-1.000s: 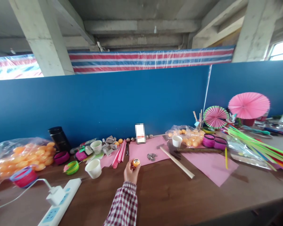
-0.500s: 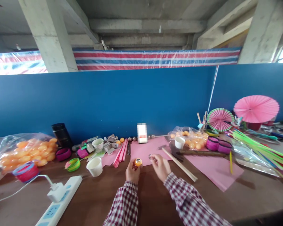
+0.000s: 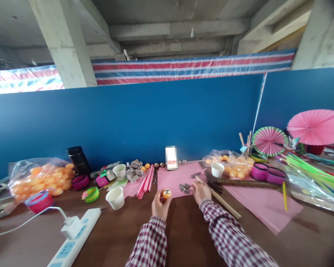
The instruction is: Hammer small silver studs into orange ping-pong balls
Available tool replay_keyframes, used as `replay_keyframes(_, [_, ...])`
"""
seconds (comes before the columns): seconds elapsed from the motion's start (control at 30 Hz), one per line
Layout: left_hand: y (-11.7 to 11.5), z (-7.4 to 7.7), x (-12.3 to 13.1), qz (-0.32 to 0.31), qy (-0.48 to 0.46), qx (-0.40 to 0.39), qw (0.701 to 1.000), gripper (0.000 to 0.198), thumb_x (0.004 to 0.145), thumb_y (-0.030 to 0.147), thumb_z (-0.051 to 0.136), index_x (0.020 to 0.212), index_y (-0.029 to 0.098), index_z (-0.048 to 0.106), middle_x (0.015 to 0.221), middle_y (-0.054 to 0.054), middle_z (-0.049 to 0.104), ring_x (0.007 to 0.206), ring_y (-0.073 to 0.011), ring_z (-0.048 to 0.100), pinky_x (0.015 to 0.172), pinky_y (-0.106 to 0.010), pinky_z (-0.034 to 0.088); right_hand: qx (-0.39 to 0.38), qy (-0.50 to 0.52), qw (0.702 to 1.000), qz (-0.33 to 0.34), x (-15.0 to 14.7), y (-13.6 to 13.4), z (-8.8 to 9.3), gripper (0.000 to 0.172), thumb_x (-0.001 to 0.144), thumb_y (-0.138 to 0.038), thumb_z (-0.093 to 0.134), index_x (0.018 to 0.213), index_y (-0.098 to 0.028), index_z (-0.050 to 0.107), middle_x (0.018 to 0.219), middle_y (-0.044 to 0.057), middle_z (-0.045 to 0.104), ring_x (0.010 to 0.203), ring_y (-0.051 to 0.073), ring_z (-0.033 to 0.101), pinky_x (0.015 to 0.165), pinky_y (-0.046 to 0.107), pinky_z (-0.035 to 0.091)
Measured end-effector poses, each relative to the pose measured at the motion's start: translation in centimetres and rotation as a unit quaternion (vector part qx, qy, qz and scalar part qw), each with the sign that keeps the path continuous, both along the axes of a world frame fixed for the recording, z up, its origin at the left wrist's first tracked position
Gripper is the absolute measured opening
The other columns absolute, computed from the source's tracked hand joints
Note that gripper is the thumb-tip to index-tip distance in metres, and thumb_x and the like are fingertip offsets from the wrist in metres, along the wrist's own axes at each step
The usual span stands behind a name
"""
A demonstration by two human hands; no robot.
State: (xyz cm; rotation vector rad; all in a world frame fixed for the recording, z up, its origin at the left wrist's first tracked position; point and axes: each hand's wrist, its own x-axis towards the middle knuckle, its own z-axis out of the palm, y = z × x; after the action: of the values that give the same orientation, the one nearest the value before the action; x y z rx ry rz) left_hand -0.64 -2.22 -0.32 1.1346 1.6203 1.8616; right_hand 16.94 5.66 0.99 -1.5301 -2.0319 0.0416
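My left hand (image 3: 160, 206) grips an orange ball (image 3: 167, 193) between thumb and fingers, with shiny silvery bits on its upper side. On the pink paper (image 3: 167, 179) in front of me lies a small heap of silvery metal pieces (image 3: 184, 188), too small to tell their kind. The fingertips of my right hand (image 3: 201, 191) are drawn together at the heap's right edge. Whether a piece is between them cannot be made out. Just right of that hand lies a pale wooden-handled hammer (image 3: 225, 204).
Bags of orange balls lie at left (image 3: 44, 180) and right (image 3: 236, 170). A white paper cup (image 3: 115, 197) and a power strip (image 3: 75, 237) are on the left. A dark-headed hammer (image 3: 245, 181) and more pink paper (image 3: 267, 202) lie right. A blue partition (image 3: 139, 115) stands behind.
My right hand has moved right and down to the edge of the heap, which now shows. My left hand still holds the ball. The view has shifted slightly.
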Motion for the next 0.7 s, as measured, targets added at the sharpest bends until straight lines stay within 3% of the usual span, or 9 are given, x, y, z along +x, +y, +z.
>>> replay_keyframes(0.13, [-0.2, 0.3, 0.1, -0.012, 0.003, -0.004, 1.0, 0.041, 0.053, 0.031, 0.066, 0.09, 0.015, 0.058, 0.082, -0.006, 0.063, 0.063, -0.0148, 0.059, 0.059, -0.026, 0.049, 0.001, 0.001, 1.0, 0.002, -0.1, 0.1, 0.0, 0.016, 0.075, -0.023, 0.046, 0.07, -0.022, 0.061, 0.075, 0.002, 0.06, 0.076, 0.016, 0.051, 0.07, 0.026, 0.034])
replay_keyframes(0.4, [-0.4, 1.4, 0.3, -0.062, -0.026, 0.005, 0.998, 0.041, 0.055, 0.027, 0.066, 0.093, 0.014, 0.056, 0.085, -0.007, 0.063, 0.07, -0.0158, 0.061, 0.064, -0.027, 0.05, 0.009, 0.067, 0.997, -0.026, 0.3, -0.4, 0.2, 0.019, 0.077, -0.026, 0.039, 0.077, -0.021, 0.058, 0.076, 0.003, 0.061, 0.069, 0.015, 0.054, 0.059, 0.024, 0.034])
replay_keyframes(0.6, [1.4, 1.9, 1.0, -0.083, -0.052, -0.009, 0.995, 0.043, 0.057, 0.028, 0.067, 0.095, 0.012, 0.054, 0.089, -0.01, 0.061, 0.071, -0.0153, 0.06, 0.061, -0.026, 0.051, 0.053, 0.213, 0.973, 0.07, 0.1, -0.3, 0.3, 0.019, 0.076, -0.031, 0.04, 0.075, -0.018, 0.055, 0.073, 0.003, 0.058, 0.063, 0.013, 0.052, 0.062, 0.024, 0.039])
replay_keyframes(0.7, [2.0, 1.7, 1.9, -0.087, -0.075, -0.013, 0.993, 0.043, 0.056, 0.027, 0.067, 0.095, 0.012, 0.054, 0.089, -0.009, 0.06, 0.069, -0.0148, 0.06, 0.059, -0.026, 0.051, 0.031, 0.27, 0.955, 0.115, -0.2, -0.6, 0.6, 0.022, 0.077, -0.034, 0.041, 0.071, -0.018, 0.053, 0.071, 0.004, 0.058, 0.065, 0.015, 0.052, 0.063, 0.026, 0.041])
